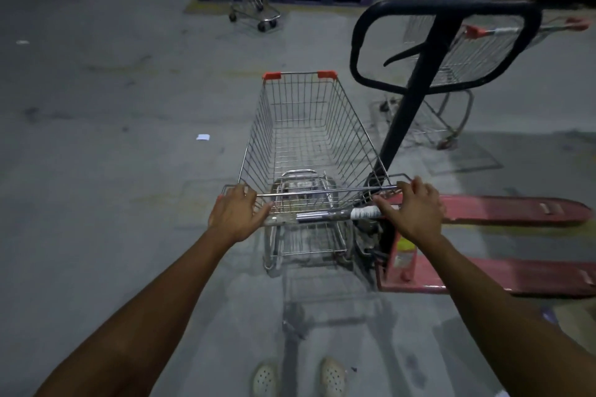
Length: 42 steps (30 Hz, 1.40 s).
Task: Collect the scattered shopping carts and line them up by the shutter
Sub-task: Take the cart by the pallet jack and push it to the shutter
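Wire shopping cart (pixel 303 126), empty, red-capped corners, both hands gripping.

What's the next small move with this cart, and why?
Probably veer the cart slightly left. Both hands, left and right, grip its handle, but the pallet jack stands close on its right, with another cart behind it; the floor to the left looks open.

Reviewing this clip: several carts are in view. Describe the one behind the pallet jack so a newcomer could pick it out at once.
Start at the red pallet jack on the right and follow its black tiller handle upward. The shopping cart stands just behind that handle loop, seen partly through it. Unlike the cart being pushed or the far cart by the stacked boxes, nobody holds it and its red-capped handle points right.
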Tool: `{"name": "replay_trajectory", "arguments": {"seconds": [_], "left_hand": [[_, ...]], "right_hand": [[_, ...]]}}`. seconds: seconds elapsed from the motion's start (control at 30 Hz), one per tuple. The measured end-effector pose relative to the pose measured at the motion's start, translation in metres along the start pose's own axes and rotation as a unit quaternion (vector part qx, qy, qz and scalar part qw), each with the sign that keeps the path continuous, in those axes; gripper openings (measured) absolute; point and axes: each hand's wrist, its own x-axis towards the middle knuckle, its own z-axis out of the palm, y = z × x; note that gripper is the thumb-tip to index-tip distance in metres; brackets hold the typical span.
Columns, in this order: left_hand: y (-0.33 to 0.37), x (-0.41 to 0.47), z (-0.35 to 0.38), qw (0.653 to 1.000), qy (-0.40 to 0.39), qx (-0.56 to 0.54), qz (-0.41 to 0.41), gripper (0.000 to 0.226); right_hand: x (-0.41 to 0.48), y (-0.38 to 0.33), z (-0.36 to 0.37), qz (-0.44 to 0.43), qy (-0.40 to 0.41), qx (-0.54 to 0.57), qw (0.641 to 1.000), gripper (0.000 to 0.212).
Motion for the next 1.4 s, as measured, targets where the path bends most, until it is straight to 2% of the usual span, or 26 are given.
{"name": "replay_trajectory", "arguments": {"seconds": [0.07,0.23,0.4,0.63,0.97,1.07,1.23,1.4], "left_hand": [[0.001,-0.002,-0.002,0.999,-0.029,0.012,-0.007,0.083],[-0.002,-0.008,-0.004,0.997,-0.072,0.031,-0.026,0.100],[-0.008,-0.015,-0.005,0.995,-0.081,0.045,-0.039,0.098],[-0.017,-0.027,-0.006,0.994,-0.067,0.062,-0.061,0.077],[-0.045,-0.042,-0.001,0.988,-0.074,0.054,-0.127,0.082],[-0.056,-0.046,0.000,0.986,-0.046,0.025,-0.160,0.086],[-0.076,-0.050,0.002,0.978,0.056,-0.014,-0.201,0.075],[-0.097,-0.043,0.003,0.971,0.080,-0.025,-0.225,0.080]], "right_hand": [[0.003,-0.002,0.003,0.004,0.003,-0.004,1.000,0.105],[0.005,-0.008,0.007,-0.011,0.001,-0.019,1.000,0.094],[0.009,-0.016,0.011,-0.040,0.011,-0.015,0.999,0.084],[0.016,-0.031,0.015,-0.070,0.005,-0.032,0.997,0.092],[0.038,-0.070,0.022,-0.123,-0.034,-0.023,0.992,0.100],[0.046,-0.086,0.024,-0.144,-0.046,-0.022,0.988,0.101],[0.063,-0.114,0.030,-0.175,-0.079,-0.054,0.980,0.099],[0.090,-0.150,0.033,-0.216,-0.122,-0.092,0.965,0.098]]}}
